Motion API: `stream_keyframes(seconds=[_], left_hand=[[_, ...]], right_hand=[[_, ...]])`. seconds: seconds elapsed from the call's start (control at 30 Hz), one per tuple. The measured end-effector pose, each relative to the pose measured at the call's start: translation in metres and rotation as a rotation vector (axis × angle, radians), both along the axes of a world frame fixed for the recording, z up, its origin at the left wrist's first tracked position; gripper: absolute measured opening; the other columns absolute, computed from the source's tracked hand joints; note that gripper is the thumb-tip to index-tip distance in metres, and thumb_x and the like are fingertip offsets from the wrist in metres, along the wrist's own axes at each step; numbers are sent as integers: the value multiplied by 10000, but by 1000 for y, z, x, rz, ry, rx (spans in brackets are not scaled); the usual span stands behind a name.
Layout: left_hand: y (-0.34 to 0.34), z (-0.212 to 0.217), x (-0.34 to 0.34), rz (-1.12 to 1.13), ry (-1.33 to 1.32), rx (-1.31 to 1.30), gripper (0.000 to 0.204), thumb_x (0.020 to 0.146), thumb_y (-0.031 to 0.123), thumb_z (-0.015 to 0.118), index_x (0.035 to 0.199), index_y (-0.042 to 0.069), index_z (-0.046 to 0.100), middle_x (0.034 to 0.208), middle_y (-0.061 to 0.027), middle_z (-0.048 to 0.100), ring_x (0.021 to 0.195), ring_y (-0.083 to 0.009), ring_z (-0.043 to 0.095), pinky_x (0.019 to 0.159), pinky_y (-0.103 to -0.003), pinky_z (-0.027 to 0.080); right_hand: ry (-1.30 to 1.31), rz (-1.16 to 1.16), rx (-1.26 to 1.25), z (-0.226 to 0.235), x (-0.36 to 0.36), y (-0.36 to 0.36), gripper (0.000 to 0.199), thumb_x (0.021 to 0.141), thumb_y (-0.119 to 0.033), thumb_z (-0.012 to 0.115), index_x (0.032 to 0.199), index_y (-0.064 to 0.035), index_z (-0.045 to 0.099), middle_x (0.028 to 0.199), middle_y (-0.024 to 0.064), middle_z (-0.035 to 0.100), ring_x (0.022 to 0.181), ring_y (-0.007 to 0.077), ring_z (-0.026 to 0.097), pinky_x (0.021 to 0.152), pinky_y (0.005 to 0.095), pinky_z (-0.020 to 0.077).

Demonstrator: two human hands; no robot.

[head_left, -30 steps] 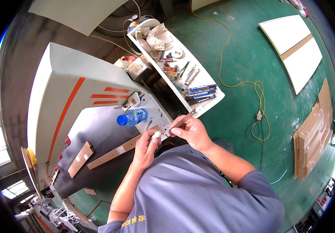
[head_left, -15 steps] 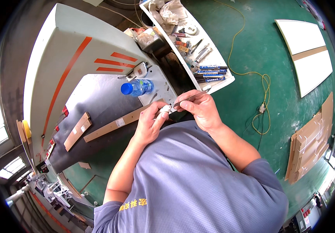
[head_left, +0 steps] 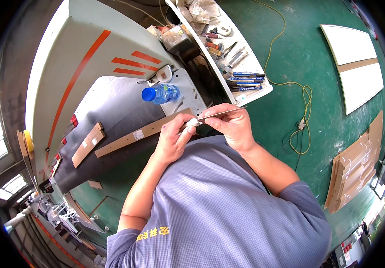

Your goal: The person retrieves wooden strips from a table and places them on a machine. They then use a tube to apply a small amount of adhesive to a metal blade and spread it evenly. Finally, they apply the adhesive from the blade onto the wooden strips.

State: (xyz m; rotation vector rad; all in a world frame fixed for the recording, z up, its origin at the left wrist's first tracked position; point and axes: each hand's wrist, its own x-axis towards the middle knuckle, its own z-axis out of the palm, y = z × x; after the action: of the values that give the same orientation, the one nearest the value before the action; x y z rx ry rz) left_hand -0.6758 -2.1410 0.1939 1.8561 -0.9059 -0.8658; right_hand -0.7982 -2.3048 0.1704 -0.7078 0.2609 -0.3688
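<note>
**Two hands hold a thin metal tool over a work table**

The person wears a blue-grey shirt (head_left: 228, 205). Both arms reach out in front of the chest.

The left hand (head_left: 173, 139) is curled up tight. Its fingers pinch a small white piece (head_left: 193, 122). The right hand (head_left: 231, 126) is just beside it. Its fingers are closed on a thin metal rod (head_left: 223, 113). The rod sticks out to the right, past the fingers. The near end of the rod meets the small white piece. It is too small to tell what the piece is.

Just past the hands lies a long brown strip of wood (head_left: 134, 135) on the dark table top (head_left: 107, 107). A shorter wood piece (head_left: 86, 144) lies to the left of it.

A bit further away, a clear bottle with a blue cap (head_left: 160, 94) lies on its side.

Behind that is a big pale machine cover with orange stripes (head_left: 90, 49).

To the right is a long white tray (head_left: 246, 67) full of tools and pens.

The floor is green (head_left: 308, 44). A yellow cable (head_left: 303, 96) winds across it. White boards (head_left: 353, 67) lie far away on the right.
</note>
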Motion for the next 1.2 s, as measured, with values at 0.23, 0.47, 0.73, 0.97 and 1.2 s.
stream_keyframes(seconds=[0.23, 0.47, 0.73, 0.97, 1.2], left_hand=[[0, 9, -2, -33, 105, -61, 169, 1000, 163, 588, 1112, 37, 603, 845, -67, 638, 773, -172, 645, 712, -312, 508], [-2, 20, -4, -68, 266, -187, 200, 1040, 212, 533, 1122, 36, 579, 831, -42, 625, 744, -133, 607, 684, -279, 499], [-1, 16, -9, -78, 412, -252, 185, 1071, 216, 466, 1091, 53, 552, 820, -33, 587, 706, -104, 526, 654, -270, 459], [2, 15, -3, 168, 463, -234, 330, 890, 169, 735, 1156, 45, 584, 845, 22, 518, 756, -62, 473, 694, -235, 407], [43, -60, 27, 279, -4, 256, 303, 839, 149, 764, 1088, 14, 655, 906, -53, 653, 821, -113, 574, 736, -271, 475]], right_hand=[[-217, -294, -1075, 11, 2, -12, 166, 812, 17, 740, 973, -6, 705, 956, 152, 739, 841, 281, 743, 734, 343, 615], [-345, -465, -1370, 26, 3, -10, 225, 743, -30, 787, 947, -4, 696, 977, 127, 727, 827, 252, 743, 664, 321, 624], [-95, -305, -854, 28, 3, -25, 197, 812, 100, 733, 975, -4, 696, 968, 134, 682, 889, 222, 710, 790, 307, 596], [139, 60, 168, 21, -1, -10, 171, 924, -109, 698, 1052, -13, 638, 943, 137, 706, 826, 212, 720, 725, 310, 598], [312, 16, -41, -43, 12, -17, 156, 949, -99, 647, 1059, 11, 638, 943, 116, 715, 868, 195, 722, 765, 283, 583]])
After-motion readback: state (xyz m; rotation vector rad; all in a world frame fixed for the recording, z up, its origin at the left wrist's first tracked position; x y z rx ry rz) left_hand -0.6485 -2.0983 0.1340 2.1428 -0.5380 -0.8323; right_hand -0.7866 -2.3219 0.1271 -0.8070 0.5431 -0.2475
